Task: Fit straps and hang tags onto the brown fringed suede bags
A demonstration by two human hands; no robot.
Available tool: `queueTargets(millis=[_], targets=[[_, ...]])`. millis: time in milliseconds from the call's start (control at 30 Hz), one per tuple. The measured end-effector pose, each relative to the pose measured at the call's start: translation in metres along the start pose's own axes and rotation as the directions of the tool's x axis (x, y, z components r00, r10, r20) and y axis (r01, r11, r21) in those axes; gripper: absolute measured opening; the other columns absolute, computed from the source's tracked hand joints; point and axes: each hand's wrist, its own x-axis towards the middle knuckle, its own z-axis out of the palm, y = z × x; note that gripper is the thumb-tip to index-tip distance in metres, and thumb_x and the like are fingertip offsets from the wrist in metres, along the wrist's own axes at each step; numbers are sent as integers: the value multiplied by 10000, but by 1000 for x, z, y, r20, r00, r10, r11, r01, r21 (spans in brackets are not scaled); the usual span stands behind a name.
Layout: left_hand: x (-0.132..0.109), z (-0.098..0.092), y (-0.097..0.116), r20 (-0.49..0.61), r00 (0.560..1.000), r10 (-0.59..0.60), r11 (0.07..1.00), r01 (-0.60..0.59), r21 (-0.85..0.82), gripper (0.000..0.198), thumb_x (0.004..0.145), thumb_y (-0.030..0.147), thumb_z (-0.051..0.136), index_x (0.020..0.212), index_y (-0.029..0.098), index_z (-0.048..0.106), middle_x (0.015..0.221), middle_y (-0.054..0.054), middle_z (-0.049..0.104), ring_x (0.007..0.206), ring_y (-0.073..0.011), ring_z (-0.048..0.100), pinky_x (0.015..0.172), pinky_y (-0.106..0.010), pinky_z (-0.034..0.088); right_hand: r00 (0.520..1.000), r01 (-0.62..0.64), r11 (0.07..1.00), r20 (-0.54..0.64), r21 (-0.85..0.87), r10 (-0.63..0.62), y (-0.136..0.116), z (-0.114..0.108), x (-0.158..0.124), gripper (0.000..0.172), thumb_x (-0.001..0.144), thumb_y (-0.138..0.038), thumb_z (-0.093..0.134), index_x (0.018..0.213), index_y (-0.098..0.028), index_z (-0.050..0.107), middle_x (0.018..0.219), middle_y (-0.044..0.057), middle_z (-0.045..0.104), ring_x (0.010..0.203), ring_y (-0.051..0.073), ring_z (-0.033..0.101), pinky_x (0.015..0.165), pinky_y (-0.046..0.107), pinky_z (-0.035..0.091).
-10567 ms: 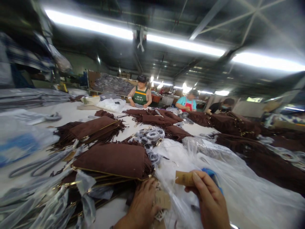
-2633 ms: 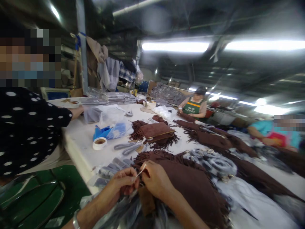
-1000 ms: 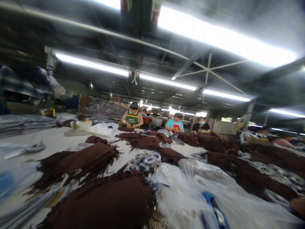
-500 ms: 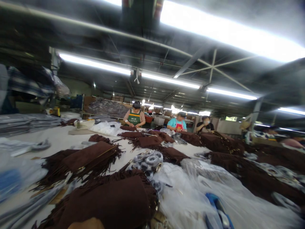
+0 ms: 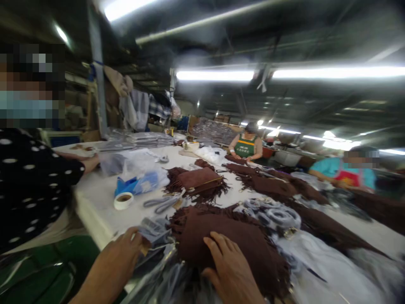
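My right hand (image 5: 229, 270) lies flat with fingers spread on a brown fringed suede bag (image 5: 234, 238) at the near edge of the white table (image 5: 98, 202). My left hand (image 5: 122, 255) grips a small clear plastic packet (image 5: 153, 230) at the left side of that bag. Crumpled clear plastic bags (image 5: 171, 278) lie under both hands.
A person in a black dotted top (image 5: 28, 185) stands close at the left. A tape roll (image 5: 123, 201), a blue packet (image 5: 136, 185) and another fringed bag (image 5: 199, 179) lie farther out. Wrapped straps (image 5: 275, 215) and more brown bags fill the right. Other workers sit across the table.
The view has swung down and to the left. Both my hands have come into sight, the right one laid on the brown bag and the left one closed on the plastic packet.
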Motion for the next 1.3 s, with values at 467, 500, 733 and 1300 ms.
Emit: queueTargets(millis=[467, 500, 733, 1300], targets=[[26, -8, 59, -33, 973, 229, 844, -215, -492, 481, 927, 506, 509, 1336, 253, 496, 1308, -88, 594, 1208, -267, 558, 1044, -413, 439, 949, 202, 956, -198, -213, -245, 1, -13, 8, 269, 914, -71, 441, 1134, -142, 577, 1016, 98, 716, 882, 204, 685, 769, 329, 514], [28, -11, 64, -21, 965, 260, 835, -236, -497, 622, 880, 551, 568, 1409, 260, 419, 1368, -96, 546, 1250, -284, 524, 1070, -432, 413, 947, 207, 958, -208, -197, -247, 1, -18, 11, 262, 922, -77, 429, 1130, -141, 574, 1000, 96, 712, 864, 204, 683, 757, 330, 515], [38, -28, 101, 13, 949, 314, 824, -266, -500, 691, 729, 280, 683, 1376, 276, 442, 1535, -109, 268, 1226, -302, 534, 1039, -417, 451, 919, 234, 959, -286, -159, -271, 3, -32, 16, 280, 931, -77, 343, 1082, -153, 566, 909, 79, 713, 784, 190, 680, 690, 313, 518], [293, -106, 96, -336, 935, 113, 992, -122, -6, 310, 815, 468, 588, 937, 215, 719, 805, -44, 698, 828, -249, 644, 695, -299, 439, 854, -102, 978, -521, -180, -7, 59, -77, 5, 405, 962, -260, 479, 1357, -169, 481, 1332, 99, 607, 1171, 223, 607, 1000, 356, 455]])
